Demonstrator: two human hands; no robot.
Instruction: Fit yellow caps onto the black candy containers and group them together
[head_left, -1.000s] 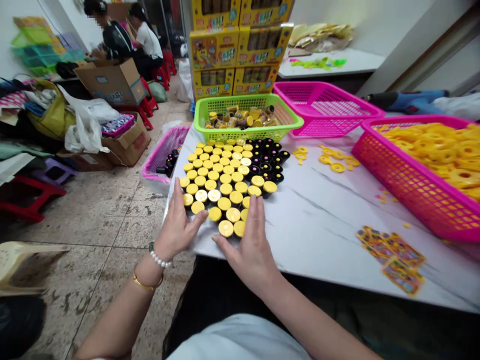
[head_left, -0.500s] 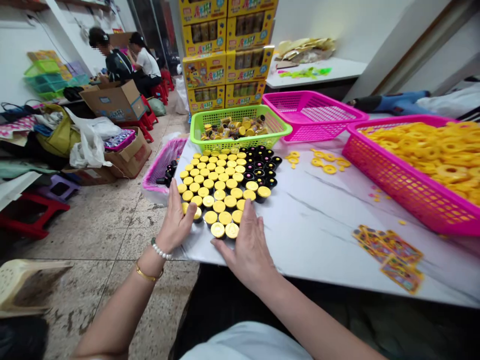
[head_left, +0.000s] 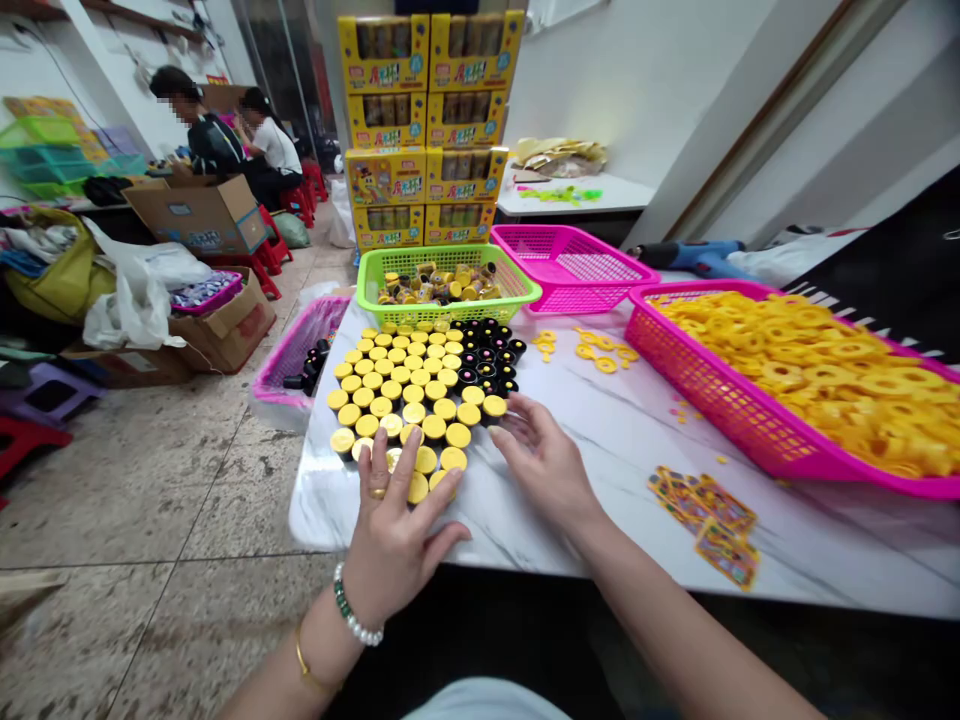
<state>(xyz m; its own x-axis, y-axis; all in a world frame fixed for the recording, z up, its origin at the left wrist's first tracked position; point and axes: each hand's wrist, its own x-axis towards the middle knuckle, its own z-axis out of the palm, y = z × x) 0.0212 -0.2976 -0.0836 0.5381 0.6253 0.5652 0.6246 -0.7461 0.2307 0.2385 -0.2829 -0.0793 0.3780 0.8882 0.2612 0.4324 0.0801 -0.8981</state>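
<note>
A tight cluster of small black cups with yellow lids [head_left: 400, 375] stands upright on the white marbled table [head_left: 570, 480]. Over its near edge lies my left hand [head_left: 401, 515], fingers spread and touching several lids, which it partly hides. My right hand [head_left: 544, 460] is beside the cluster's right edge, fingers apart and slightly curved, with nothing in it. Behind on the right of the cluster sit several black cups without yellow lids [head_left: 487, 355], some showing pink or yellow centres.
A green basket [head_left: 450, 300] of small yellow and dark pieces stands behind the cups, near a pink basket [head_left: 574, 295]. At right, another pink basket [head_left: 720, 410] holds yellow rings. Cards [head_left: 705, 520] lie in front of it. Yellow boxes [head_left: 424, 150] are stacked behind; two people sit farther back.
My left hand has moved from the cluster's left side onto its near lids. The right hand has moved off the near right side, outward and away from me. The camera view has shifted.
</note>
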